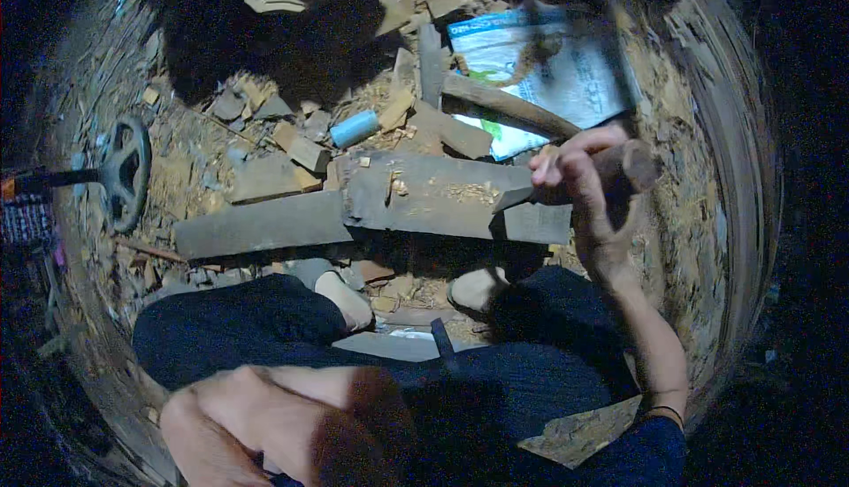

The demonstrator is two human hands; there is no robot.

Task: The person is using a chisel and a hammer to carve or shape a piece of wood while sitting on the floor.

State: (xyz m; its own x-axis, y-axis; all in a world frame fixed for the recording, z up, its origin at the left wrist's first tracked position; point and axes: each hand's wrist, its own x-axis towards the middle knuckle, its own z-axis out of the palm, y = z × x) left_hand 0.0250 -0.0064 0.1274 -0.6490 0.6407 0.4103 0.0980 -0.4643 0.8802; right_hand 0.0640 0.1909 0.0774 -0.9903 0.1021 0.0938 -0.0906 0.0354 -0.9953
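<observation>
My right hand [594, 191] is wrapped round the thick wooden handle of a chisel [641, 167]. Its dark flat blade points left and down, over the right part of a grey wooden plank [424, 191]. Small pale shavings [473, 193] lie on the plank's top face, along with a rough chipped spot towards its left. Close to the camera at the lower left is my left hand [274, 421], bent and partly in shadow above my lap. Its fingers are hidden, so what it holds, if anything, does not show.
Another board [261, 229] lies left of the plank. Beyond are wood offcuts [301, 146], a blue cylinder [355, 129], a thick wooden stick [508, 107] and a blue-white plastic sack [579, 71]. A handwheel [126, 175] stands far left. My feet are just this side of the plank.
</observation>
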